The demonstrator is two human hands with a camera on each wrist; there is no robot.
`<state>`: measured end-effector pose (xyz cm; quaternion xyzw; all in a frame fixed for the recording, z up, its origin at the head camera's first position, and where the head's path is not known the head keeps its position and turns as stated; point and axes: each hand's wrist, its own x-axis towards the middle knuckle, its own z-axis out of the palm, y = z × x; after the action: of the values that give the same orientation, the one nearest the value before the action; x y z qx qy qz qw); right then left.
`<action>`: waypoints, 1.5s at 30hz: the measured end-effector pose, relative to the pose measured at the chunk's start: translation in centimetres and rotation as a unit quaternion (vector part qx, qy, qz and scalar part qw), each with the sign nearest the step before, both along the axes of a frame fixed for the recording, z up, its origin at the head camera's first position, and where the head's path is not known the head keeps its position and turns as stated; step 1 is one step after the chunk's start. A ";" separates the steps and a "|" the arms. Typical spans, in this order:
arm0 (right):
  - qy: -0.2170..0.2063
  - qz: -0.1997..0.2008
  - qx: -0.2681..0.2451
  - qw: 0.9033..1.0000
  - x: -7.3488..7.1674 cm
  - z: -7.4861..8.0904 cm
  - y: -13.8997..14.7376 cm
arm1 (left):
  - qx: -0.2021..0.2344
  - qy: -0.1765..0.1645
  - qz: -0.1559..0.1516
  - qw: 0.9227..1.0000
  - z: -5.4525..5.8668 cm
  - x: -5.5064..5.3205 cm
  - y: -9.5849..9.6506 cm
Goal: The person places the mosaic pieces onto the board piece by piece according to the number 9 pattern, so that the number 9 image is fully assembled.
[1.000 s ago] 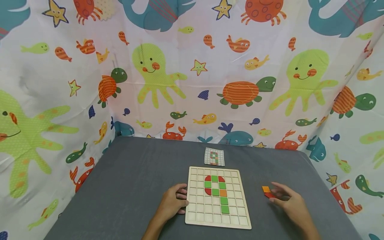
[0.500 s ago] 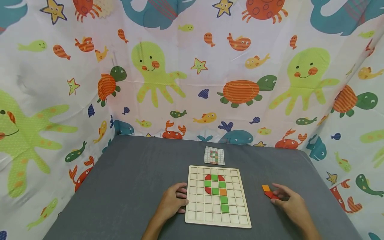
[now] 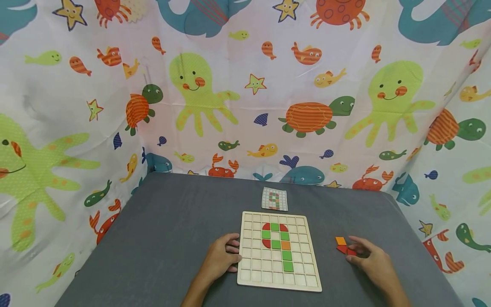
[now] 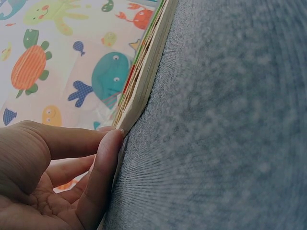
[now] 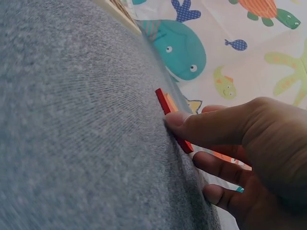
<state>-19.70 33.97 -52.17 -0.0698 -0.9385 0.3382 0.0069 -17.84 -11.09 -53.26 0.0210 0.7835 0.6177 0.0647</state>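
My left hand (image 3: 220, 256) holds the left edge of a square wooden grid board (image 3: 264, 278). In the left wrist view, its thumb and forefinger pinch the board's rim (image 4: 140, 98). Green, red and orange tiles form a 9-like figure in the board's cells. Right of the board, my right hand (image 3: 374, 261) has thumb and fingers around a small red tile (image 3: 351, 252) on the table. The thumb overlaps red pieces (image 5: 184, 145) in the right wrist view. Another red tile (image 3: 341, 248) and an orange square tile (image 3: 340, 241) lie close by.
A small printed card (image 3: 274, 199) with a coloured grid pattern lies behind the board. Grey cloth covers the table (image 3: 184, 213). A sea-animal curtain (image 3: 245, 106) hangs around the back and sides.
My right fingers have closed in on the red tiles, and one has shifted right, apart from the other. The left hand and the board stay in place.
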 end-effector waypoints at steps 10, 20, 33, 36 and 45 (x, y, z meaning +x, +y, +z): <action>-0.015 -0.002 -0.008 1.000 -0.1 0.1 0.0 | 0.003 0.002 0.000 1.000 -0.1 -0.1 0.0; -0.025 -0.011 -0.010 1.000 -0.1 0.4 0.2 | 0.005 0.001 0.001 1.000 -0.2 0.0 -0.1; 0.023 0.012 -0.016 1.000 0.7 1.3 -1.0 | 0.013 0.004 -0.004 1.000 0.1 0.2 -0.1; 0.028 0.020 -0.019 0.999 0.8 1.5 -1.8 | 0.012 0.006 -0.004 1.000 0.1 0.2 -0.1; 0.045 0.051 -0.047 0.997 1.0 1.2 -3.7 | 0.009 0.005 -0.004 1.000 0.3 0.2 -0.1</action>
<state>-18.66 30.31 -50.99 -0.0065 -0.9226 0.3846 0.0282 -17.60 -11.21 -52.96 0.0281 0.7782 0.6242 0.0629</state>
